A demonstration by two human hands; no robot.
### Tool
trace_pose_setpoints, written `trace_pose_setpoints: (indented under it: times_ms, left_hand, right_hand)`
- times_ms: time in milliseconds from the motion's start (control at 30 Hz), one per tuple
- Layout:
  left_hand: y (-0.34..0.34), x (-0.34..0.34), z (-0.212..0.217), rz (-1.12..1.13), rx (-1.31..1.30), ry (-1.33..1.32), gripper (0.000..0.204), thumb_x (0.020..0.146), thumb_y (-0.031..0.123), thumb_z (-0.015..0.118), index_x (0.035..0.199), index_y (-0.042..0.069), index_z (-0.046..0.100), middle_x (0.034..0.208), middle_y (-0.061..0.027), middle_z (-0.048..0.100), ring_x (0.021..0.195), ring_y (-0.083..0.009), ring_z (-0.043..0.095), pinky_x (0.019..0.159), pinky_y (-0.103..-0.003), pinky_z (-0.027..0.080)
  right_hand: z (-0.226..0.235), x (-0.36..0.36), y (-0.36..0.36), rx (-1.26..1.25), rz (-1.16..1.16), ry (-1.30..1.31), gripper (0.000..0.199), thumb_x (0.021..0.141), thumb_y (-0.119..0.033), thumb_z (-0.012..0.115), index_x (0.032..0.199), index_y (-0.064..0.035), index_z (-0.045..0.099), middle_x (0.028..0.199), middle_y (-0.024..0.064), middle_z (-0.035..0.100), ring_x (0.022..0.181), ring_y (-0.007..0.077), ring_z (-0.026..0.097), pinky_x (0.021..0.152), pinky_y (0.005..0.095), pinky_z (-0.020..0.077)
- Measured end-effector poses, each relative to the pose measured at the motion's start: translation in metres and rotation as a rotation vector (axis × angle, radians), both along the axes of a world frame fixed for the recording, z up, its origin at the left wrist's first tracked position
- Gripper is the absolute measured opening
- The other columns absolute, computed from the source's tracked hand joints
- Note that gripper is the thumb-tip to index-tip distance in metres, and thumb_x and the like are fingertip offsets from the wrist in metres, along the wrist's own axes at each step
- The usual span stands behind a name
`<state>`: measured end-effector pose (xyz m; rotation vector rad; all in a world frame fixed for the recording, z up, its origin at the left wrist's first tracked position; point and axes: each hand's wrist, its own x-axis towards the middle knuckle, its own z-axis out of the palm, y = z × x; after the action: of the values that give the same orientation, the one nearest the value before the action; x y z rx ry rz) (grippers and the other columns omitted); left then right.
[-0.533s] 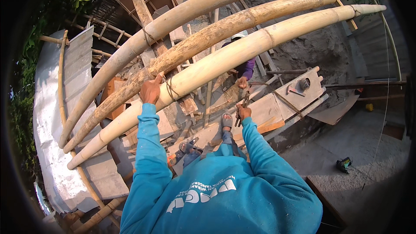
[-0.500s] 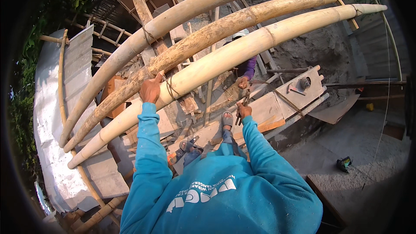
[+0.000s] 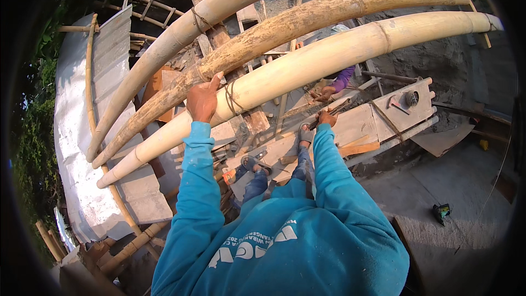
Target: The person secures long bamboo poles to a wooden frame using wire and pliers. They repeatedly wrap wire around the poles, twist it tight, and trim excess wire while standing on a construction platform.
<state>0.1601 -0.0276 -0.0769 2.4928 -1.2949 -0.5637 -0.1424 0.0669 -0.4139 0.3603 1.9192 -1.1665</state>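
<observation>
My left hand [image 3: 203, 100] is closed over the nearest bamboo pole [image 3: 307, 68], one finger pointing up along it. Just right of that hand, a dark tie [image 3: 233, 97] wraps the pole, and a wooden beam [image 3: 256, 122] shows beneath. Lower and to the right, my right hand [image 3: 327, 117] grips dark metal pliers [image 3: 341, 106], their jaws hard to make out. Close beyond them is a co-worker's hand [image 3: 323, 94] with a purple sleeve; the pole partly covers that person. Two more bamboo poles, a mottled one [image 3: 263, 35] and a pale one [image 3: 224, 5], curve behind.
My sandalled feet stand on planks beside a long board [image 3: 356, 126]. A hammer [image 3: 399, 105] and a round dark container [image 3: 412, 98] rest on its right end. Corrugated sheeting [image 3: 74, 159] lies left. A dark tool [image 3: 440, 213] sits on the concrete at lower right.
My view has shifted, so the scene sits further right. My right hand with the pliers has moved up and forward, and the pliers have tilted toward the co-worker's hand. My left hand stays on the pole.
</observation>
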Motion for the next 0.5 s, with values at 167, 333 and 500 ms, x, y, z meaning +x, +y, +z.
trace_pose_setpoints:
  times_ms: [167,333,500]
  left_hand:
    - [0.011,0.004,-0.001,0.037,-0.011,-0.019,0.066,0.079,0.069,0.067,0.084,0.005,0.079,0.074,-0.0173,0.072,0.071,-0.0305,0.069,0.072,-0.041,0.051]
    - [0.002,-0.009,0.009,-0.005,-0.036,-0.012,0.060,0.081,0.061,0.072,0.064,0.003,0.073,0.053,-0.0035,0.060,0.049,-0.0147,0.051,0.053,-0.034,0.042]
    - [0.016,0.002,-0.001,-0.004,-0.322,0.018,0.052,0.086,0.051,0.071,0.065,0.003,0.072,0.053,-0.0046,0.061,0.052,-0.0128,0.054,0.055,-0.032,0.043]
  right_hand:
    - [0.024,0.009,0.006,0.263,0.059,0.152,0.026,0.091,-0.012,0.066,0.113,0.0012,0.064,0.076,0.0196,0.069,0.053,0.0235,0.064,0.046,0.0408,0.0546]
    - [-0.007,-0.022,0.046,0.168,0.476,0.634,0.023,0.091,-0.021,0.067,0.093,0.0017,0.069,0.074,0.0174,0.068,0.053,0.0268,0.062,0.047,0.0434,0.0510]
    - [0.134,-0.052,0.044,-0.008,0.776,0.872,0.015,0.086,-0.015,0.068,0.091,-0.0013,0.071,0.077,0.0169,0.069,0.069,0.0333,0.066,0.067,0.0427,0.0508]
